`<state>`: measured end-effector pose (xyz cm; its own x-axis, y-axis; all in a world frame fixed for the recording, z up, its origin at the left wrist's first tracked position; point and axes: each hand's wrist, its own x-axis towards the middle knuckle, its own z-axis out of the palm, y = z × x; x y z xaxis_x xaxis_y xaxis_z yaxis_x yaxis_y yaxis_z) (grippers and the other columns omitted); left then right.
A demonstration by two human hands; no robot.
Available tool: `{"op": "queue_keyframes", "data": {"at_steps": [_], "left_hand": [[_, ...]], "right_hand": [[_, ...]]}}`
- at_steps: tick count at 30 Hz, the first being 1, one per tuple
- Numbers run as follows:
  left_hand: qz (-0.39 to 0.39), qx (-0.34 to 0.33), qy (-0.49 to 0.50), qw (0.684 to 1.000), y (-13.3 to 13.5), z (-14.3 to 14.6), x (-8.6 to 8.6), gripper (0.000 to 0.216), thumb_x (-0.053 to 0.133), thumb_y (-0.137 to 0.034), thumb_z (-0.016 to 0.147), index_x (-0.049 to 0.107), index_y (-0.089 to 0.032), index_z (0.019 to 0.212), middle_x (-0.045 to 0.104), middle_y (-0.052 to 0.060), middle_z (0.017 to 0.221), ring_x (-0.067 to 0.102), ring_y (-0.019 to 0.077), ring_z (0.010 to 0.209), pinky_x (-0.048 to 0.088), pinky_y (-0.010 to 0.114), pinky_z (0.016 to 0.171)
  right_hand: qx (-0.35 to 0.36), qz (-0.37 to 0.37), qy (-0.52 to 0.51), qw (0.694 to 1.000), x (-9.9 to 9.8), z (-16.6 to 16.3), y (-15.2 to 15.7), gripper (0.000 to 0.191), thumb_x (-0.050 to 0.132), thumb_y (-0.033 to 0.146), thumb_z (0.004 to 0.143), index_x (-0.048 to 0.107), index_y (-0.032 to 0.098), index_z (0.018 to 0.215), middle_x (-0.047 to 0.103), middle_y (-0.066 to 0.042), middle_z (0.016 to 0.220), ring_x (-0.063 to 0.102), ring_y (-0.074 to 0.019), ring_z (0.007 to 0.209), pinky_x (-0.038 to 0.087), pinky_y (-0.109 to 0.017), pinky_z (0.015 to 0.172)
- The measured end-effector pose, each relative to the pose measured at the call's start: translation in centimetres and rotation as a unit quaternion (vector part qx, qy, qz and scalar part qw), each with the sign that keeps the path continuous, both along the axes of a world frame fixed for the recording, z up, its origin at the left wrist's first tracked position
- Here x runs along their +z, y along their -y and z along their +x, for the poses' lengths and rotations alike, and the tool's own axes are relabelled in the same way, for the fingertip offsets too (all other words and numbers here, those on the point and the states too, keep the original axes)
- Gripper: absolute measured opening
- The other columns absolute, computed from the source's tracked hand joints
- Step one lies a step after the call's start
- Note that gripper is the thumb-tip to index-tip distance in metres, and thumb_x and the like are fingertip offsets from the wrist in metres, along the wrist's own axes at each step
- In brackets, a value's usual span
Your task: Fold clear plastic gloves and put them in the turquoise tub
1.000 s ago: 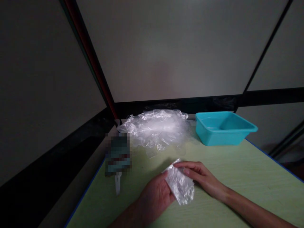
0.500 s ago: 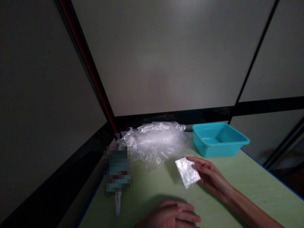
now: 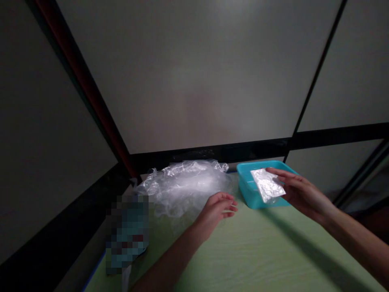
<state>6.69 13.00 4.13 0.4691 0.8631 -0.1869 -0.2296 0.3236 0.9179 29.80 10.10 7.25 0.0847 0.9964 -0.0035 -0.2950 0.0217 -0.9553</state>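
Note:
Between the fingers and thumb of my right hand (image 3: pixel 304 194) is a flat white square packet in shiny clear plastic (image 3: pixel 267 185). That hand hovers at the front of a turquoise plastic basin (image 3: pixel 249 190), with the packet covering part of the basin's rim and inside. My left hand (image 3: pixel 216 211) reaches over the table, its fingers apart and slightly curled, with nothing in them. Just beyond it lies a heap of crumpled clear plastic bags (image 3: pixel 185 184), partly hidden by the hand.
The pale green tabletop (image 3: pixel 243 251) has a blue edge. At its left side stands a blurred-out teal item (image 3: pixel 129 235) with a white strip hanging below. Grey panels (image 3: pixel 197 81) with dark frames rise behind and to the left.
My right hand has carried the packet up and right to the basin. My left hand has moved forward from the near edge toward the plastic bags. The view has shifted slightly.

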Motion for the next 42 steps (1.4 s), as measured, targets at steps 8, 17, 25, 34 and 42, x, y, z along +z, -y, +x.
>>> {"op": "queue_keyframes", "data": {"at_steps": [8,17,25,34,42], "left_hand": [[-0.013,0.051,-0.035,0.998,-5.2,5.9,-0.7,0.004,0.056,-0.016,0.078,0.054,-0.012,0.076,0.053,-0.002,0.065,0.049,0.0057,0.052,0.041,0.019,0.052],[-0.028,0.054,-0.047,0.997,-6.5,8.6,-1.8,0.014,0.060,-0.025,0.078,0.055,-0.012,0.072,0.052,-0.003,0.062,0.051,0.0077,0.053,0.039,0.020,0.051],[0.000,0.076,-0.008,0.997,-6.2,9.4,-2.5,0.017,0.054,-0.025,0.080,0.051,-0.014,0.069,0.051,-0.003,0.065,0.050,0.0085,0.056,0.041,0.022,0.056],[0.058,0.066,0.025,0.996,-2.2,6.9,-1.0,0.023,0.062,-0.032,0.065,0.045,-0.018,0.062,0.046,-0.005,0.060,0.045,0.0099,0.058,0.034,0.020,0.056],[0.063,0.075,-0.010,0.995,1.7,3.5,-0.6,0.019,0.059,-0.033,0.068,0.050,-0.017,0.065,0.047,-0.002,0.063,0.044,0.0118,0.062,0.033,0.021,0.056]], "right_hand": [[-0.036,0.002,0.040,0.999,1.7,4.9,-2.2,0.025,0.060,0.020,0.069,0.065,0.023,0.093,0.067,-0.002,0.092,0.062,-0.0145,0.070,0.052,-0.024,0.062],[-0.036,-0.004,0.056,0.998,1.3,6.1,-3.3,0.025,0.061,0.020,0.067,0.066,0.022,0.091,0.068,-0.002,0.087,0.062,-0.0135,0.065,0.051,-0.024,0.060],[-0.051,-0.001,0.059,0.997,1.6,6.3,-3.4,0.023,0.061,0.019,0.066,0.067,0.022,0.088,0.068,-0.003,0.083,0.061,-0.0142,0.064,0.051,-0.025,0.058],[-0.052,-0.001,0.080,0.995,3.3,6.2,-1.7,0.025,0.063,0.019,0.065,0.067,0.022,0.089,0.068,-0.003,0.088,0.062,-0.0129,0.067,0.051,-0.021,0.060],[0.086,-0.049,0.143,0.985,3.7,3.5,0.5,0.030,0.069,0.024,0.062,0.068,0.018,0.091,0.068,-0.008,0.090,0.064,-0.0187,0.071,0.051,-0.026,0.060]]}}
